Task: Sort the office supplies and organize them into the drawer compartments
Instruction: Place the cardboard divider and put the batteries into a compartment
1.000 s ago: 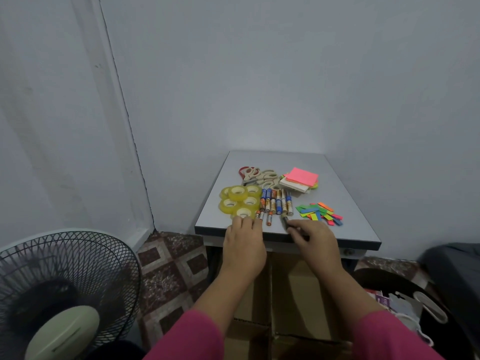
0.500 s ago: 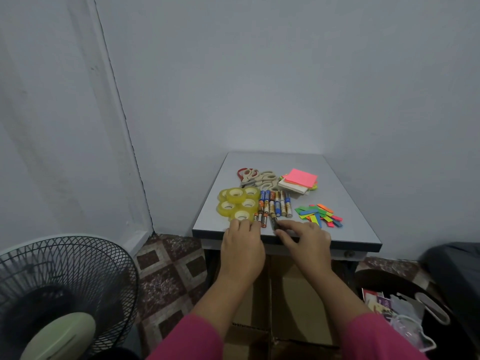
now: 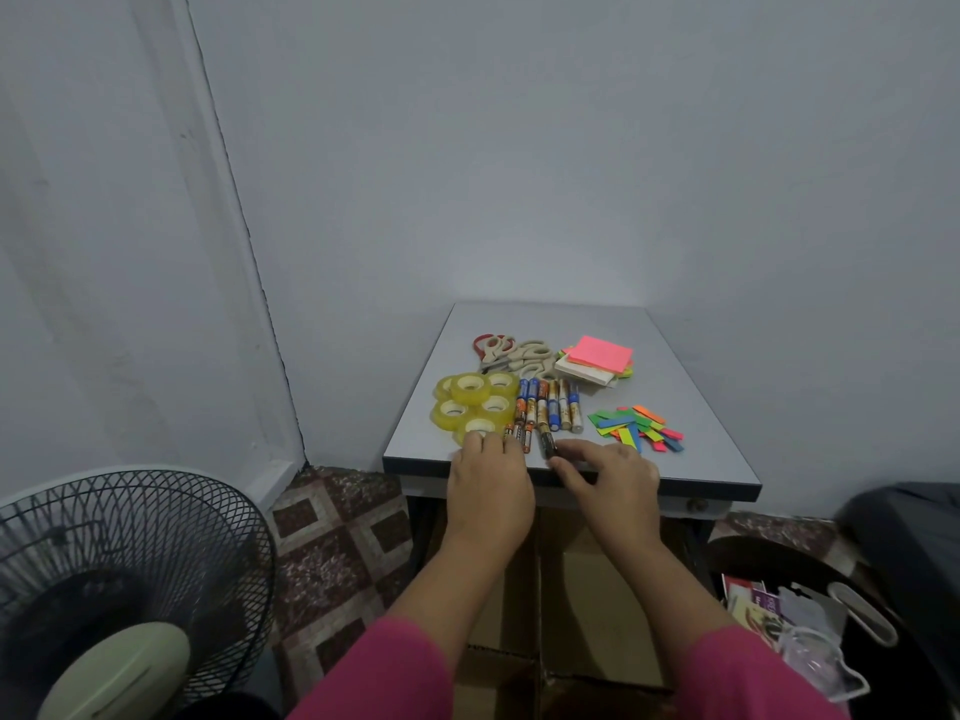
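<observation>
A small grey table (image 3: 691, 407) holds sorted groups. Yellow tape rolls (image 3: 470, 402) cluster at the front left, a row of markers (image 3: 548, 407) lies beside them, scissors (image 3: 511, 353) lie behind, sticky note pads (image 3: 597, 361) sit at the back right and coloured paper flags (image 3: 636, 427) at the front right. My left hand (image 3: 488, 485) rests at the table's front edge, fingertips touching the nearest tape roll and marker ends. My right hand (image 3: 610, 480) pinches a dark marker (image 3: 546, 443) at the front of the row.
A drawer front with a knob (image 3: 693, 506) shows under the table's right edge, closed. Cardboard boxes (image 3: 587, 605) stand beneath the table. A black fan (image 3: 119, 589) stands at the lower left. A dark bin with clutter (image 3: 810, 631) sits at the lower right.
My right hand has slid the dark marker leftwards, closer to the row of markers. My left hand has stayed at the front edge by the tape rolls.
</observation>
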Demonstrator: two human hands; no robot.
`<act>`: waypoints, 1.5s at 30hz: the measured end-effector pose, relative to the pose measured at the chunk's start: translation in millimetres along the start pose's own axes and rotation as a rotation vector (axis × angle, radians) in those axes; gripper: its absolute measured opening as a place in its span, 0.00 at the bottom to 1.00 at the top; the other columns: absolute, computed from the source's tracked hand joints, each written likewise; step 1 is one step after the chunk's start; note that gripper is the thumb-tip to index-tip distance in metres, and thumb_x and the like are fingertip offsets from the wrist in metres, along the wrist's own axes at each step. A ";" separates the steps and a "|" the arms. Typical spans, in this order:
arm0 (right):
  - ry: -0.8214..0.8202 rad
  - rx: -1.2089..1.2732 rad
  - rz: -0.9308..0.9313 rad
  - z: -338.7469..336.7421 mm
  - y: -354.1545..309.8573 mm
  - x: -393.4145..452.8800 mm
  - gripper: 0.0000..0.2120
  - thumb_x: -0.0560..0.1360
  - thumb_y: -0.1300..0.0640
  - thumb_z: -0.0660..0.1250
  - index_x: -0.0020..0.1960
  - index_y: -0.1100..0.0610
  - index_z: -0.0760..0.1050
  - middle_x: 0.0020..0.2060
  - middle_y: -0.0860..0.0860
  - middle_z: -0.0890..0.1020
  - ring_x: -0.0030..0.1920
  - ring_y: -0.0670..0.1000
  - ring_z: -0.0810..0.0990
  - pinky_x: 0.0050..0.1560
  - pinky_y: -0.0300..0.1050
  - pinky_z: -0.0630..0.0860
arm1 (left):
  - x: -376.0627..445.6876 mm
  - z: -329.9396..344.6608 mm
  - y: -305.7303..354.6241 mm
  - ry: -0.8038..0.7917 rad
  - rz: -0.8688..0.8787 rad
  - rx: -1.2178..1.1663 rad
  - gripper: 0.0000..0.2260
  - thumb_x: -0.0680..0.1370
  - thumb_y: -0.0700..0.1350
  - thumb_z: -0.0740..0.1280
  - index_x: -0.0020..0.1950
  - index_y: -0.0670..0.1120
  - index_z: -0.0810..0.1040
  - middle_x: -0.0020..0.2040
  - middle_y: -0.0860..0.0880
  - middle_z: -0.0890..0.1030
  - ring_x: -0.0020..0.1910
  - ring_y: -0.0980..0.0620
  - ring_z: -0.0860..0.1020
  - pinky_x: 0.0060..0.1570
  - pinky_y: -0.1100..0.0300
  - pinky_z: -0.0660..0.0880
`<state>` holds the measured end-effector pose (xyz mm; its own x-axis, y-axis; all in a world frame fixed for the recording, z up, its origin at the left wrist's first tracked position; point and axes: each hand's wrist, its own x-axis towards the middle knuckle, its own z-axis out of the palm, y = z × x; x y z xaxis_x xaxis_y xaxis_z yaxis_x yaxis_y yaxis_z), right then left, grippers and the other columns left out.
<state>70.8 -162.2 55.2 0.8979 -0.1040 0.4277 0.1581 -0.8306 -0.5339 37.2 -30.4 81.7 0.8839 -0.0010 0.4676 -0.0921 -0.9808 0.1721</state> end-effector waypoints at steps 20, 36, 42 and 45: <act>-0.001 0.022 0.007 -3.3 -2.0 -2.5 0.14 0.76 0.45 0.65 0.61 0.42 0.77 0.51 0.45 0.80 0.57 0.47 0.71 0.61 0.49 0.63 | 3.6 1.3 5.5 -0.006 0.097 -0.001 0.19 0.82 0.45 0.56 0.73 0.46 0.65 0.68 0.48 0.71 0.64 0.50 0.67 0.60 0.56 0.67; 0.006 0.003 -0.001 -2.5 -2.1 -2.3 0.15 0.76 0.45 0.65 0.62 0.43 0.77 0.52 0.46 0.81 0.57 0.48 0.72 0.62 0.51 0.64 | 8.1 14.2 0.5 -0.051 0.160 -0.138 0.21 0.81 0.43 0.58 0.75 0.47 0.62 0.73 0.48 0.65 0.70 0.50 0.63 0.67 0.56 0.65; -0.014 -0.041 -0.065 -6.4 -4.3 -3.9 0.18 0.78 0.46 0.63 0.67 0.39 0.71 0.56 0.44 0.80 0.60 0.49 0.71 0.63 0.52 0.62 | 13.7 19.5 -2.6 -0.048 0.211 -0.139 0.19 0.82 0.44 0.57 0.74 0.48 0.66 0.72 0.49 0.69 0.69 0.50 0.65 0.66 0.56 0.66; -0.026 -0.074 -0.096 -7.4 -3.7 -4.3 0.16 0.78 0.46 0.62 0.65 0.39 0.73 0.57 0.41 0.80 0.60 0.48 0.70 0.62 0.51 0.62 | 13.3 18.5 -6.2 -0.018 0.231 -0.160 0.17 0.82 0.44 0.58 0.71 0.47 0.70 0.70 0.48 0.72 0.66 0.49 0.69 0.64 0.55 0.68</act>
<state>63.3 -162.8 60.7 0.8909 -0.0086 0.4542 0.2136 -0.8744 -0.4357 58.0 -28.0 70.8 0.8389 -0.2257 0.4954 -0.3620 -0.9109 0.1980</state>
